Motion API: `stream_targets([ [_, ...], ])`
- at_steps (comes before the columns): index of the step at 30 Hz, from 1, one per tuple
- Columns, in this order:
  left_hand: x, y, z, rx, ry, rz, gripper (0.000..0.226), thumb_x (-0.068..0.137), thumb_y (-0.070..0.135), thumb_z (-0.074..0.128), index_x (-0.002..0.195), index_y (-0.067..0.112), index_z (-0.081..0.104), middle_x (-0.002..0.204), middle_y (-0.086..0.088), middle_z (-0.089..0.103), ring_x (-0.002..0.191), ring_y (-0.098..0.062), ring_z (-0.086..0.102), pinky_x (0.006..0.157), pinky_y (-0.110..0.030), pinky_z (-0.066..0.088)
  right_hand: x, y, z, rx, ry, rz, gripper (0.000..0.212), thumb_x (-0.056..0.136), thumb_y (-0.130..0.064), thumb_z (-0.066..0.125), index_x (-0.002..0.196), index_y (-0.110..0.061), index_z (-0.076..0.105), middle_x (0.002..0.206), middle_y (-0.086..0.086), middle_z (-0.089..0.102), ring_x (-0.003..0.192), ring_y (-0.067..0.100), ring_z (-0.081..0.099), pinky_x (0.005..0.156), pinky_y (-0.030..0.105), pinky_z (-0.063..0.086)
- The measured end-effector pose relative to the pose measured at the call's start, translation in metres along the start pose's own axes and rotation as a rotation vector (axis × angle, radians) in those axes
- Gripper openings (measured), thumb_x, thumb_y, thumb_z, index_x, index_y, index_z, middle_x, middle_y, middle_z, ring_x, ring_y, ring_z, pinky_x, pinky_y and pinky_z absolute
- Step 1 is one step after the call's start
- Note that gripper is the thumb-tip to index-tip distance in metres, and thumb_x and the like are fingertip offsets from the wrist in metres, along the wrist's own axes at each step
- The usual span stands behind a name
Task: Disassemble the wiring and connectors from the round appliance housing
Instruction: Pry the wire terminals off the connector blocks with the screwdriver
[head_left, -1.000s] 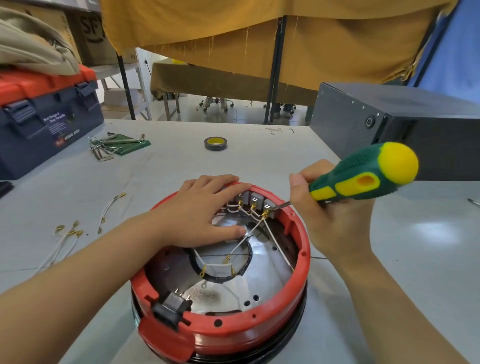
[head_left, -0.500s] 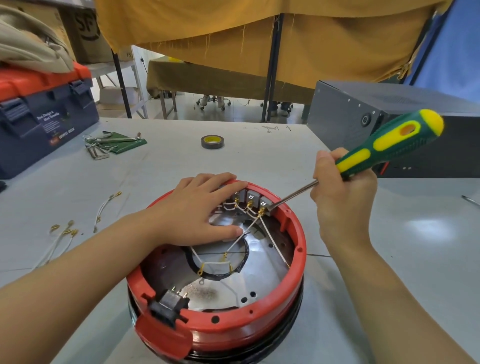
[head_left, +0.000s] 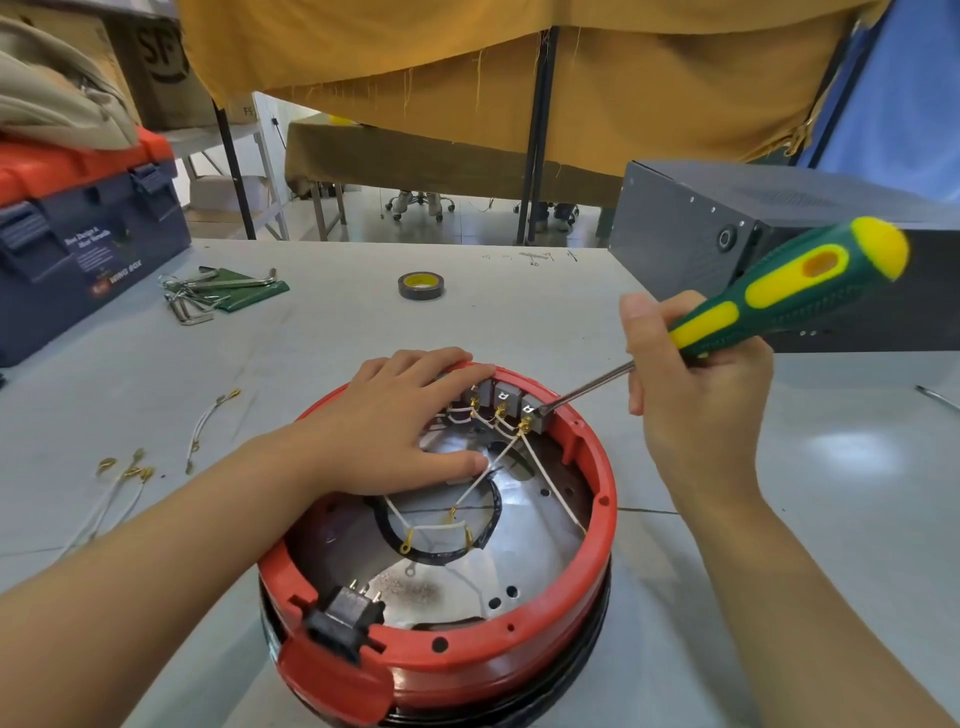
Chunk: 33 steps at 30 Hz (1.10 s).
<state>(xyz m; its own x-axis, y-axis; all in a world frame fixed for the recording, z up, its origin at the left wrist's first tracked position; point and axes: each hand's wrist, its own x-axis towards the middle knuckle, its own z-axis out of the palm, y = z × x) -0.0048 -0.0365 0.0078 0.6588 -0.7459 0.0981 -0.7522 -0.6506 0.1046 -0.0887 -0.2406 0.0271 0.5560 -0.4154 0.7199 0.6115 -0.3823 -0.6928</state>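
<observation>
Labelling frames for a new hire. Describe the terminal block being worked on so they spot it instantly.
Find the red round housing at the table's near edge. On the inside of its far rim sits a row of small grey terminal blocks with brass lugs and white wires. The target terminal block is the rightmost: it alone has the screwdriver tip touching it.

Large dark letters "SF" mark the side of a cardboard box (head_left: 156, 62) on the shelf at upper left, with a smaller "FS" printed near its lower corner. On the front of the blue toolbox (head_left: 88, 249), a label's bold white lettering reads "WING BOX" (the finer script above it is too small to make out). Faint pen scribbles on the table (head_left: 519, 312) are illegible.
</observation>
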Motion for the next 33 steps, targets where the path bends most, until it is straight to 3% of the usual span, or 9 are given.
stream_targets([
  [5, 0.002, -0.001, 0.001, -0.002, 0.013, 0.005, 0.077, 0.081, 0.071, 0.042, 0.146, 0.045, 0.010, 0.153, 0.016, 0.013, 0.137, -0.009, 0.016, 0.110, -0.033, 0.014, -0.003, -0.004, -0.002, -0.087, -0.053, -0.036, 0.034, 0.089, -0.022, 0.062, 0.057, -0.024, 0.053, 0.046, -0.012, 0.054, 0.039, 0.006, 0.051, 0.050, 0.012, 0.040],
  [10, 0.001, -0.001, 0.001, 0.002, 0.005, 0.003, 0.082, 0.073, 0.079, 0.030, 0.146, 0.045, 0.009, 0.153, 0.016, 0.014, 0.137, -0.011, 0.017, 0.111, -0.034, 0.016, -0.021, -0.005, -0.011, -0.148, -0.079, -0.048, 0.027, 0.086, -0.034, 0.061, 0.066, -0.017, 0.058, 0.056, -0.004, 0.060, 0.045, 0.007, 0.056, 0.052, 0.016, 0.044],
  [15, 0.002, -0.003, 0.003, 0.017, 0.008, 0.008, 0.083, 0.073, 0.079, 0.030, 0.146, 0.046, 0.007, 0.154, 0.016, 0.012, 0.138, -0.011, 0.016, 0.111, -0.035, 0.015, -0.031, -0.008, -0.011, -0.263, -0.161, -0.107, 0.025, 0.085, -0.037, 0.056, 0.069, -0.019, 0.053, 0.049, -0.007, 0.054, 0.050, 0.007, 0.054, 0.054, 0.010, 0.041],
  [18, 0.002, -0.004, 0.004, 0.024, 0.008, 0.012, 0.084, 0.071, 0.081, 0.028, 0.145, 0.047, 0.006, 0.154, 0.016, 0.011, 0.138, -0.011, 0.015, 0.111, -0.035, 0.015, -0.028, -0.011, -0.012, -0.270, -0.291, -0.157, 0.020, 0.087, -0.031, 0.054, 0.072, -0.018, 0.051, 0.055, -0.008, 0.050, 0.053, 0.003, 0.047, 0.054, 0.005, 0.035],
  [22, 0.001, -0.004, 0.003, 0.023, 0.015, 0.020, 0.087, 0.067, 0.083, 0.020, 0.145, 0.047, 0.006, 0.154, 0.016, 0.011, 0.139, -0.011, 0.014, 0.112, -0.035, 0.015, -0.022, -0.012, -0.014, -0.227, -0.385, -0.111, 0.022, 0.086, -0.030, 0.051, 0.068, -0.018, 0.049, 0.052, -0.006, 0.046, 0.050, 0.001, 0.044, 0.051, 0.007, 0.033],
  [27, 0.001, -0.004, 0.003, 0.032, 0.013, 0.026, 0.088, 0.067, 0.083, 0.018, 0.146, 0.046, 0.005, 0.155, 0.015, 0.011, 0.140, -0.012, 0.014, 0.112, -0.036, 0.015, -0.014, -0.009, -0.010, -0.240, -0.252, 0.000, 0.028, 0.084, -0.035, 0.049, 0.060, -0.021, 0.044, 0.052, -0.007, 0.051, 0.048, 0.006, 0.048, 0.053, 0.018, 0.038],
  [30, 0.001, -0.004, 0.003, 0.031, 0.007, 0.023, 0.088, 0.067, 0.083, 0.018, 0.146, 0.046, 0.005, 0.155, 0.015, 0.011, 0.140, -0.012, 0.014, 0.112, -0.036, 0.015, -0.012, -0.005, -0.007, -0.186, -0.152, 0.045, 0.030, 0.087, -0.023, 0.052, 0.058, -0.019, 0.044, 0.045, -0.007, 0.047, 0.043, 0.006, 0.046, 0.051, 0.015, 0.037],
  [33, 0.002, -0.004, 0.004, 0.036, 0.010, 0.020, 0.089, 0.066, 0.083, 0.018, 0.145, 0.046, 0.006, 0.154, 0.015, 0.011, 0.139, -0.012, 0.014, 0.112, -0.036, 0.015, -0.011, -0.001, -0.006, -0.101, -0.053, 0.141, 0.029, 0.085, -0.022, 0.052, 0.056, -0.017, 0.047, 0.041, -0.003, 0.042, 0.039, 0.009, 0.043, 0.046, 0.016, 0.038],
])
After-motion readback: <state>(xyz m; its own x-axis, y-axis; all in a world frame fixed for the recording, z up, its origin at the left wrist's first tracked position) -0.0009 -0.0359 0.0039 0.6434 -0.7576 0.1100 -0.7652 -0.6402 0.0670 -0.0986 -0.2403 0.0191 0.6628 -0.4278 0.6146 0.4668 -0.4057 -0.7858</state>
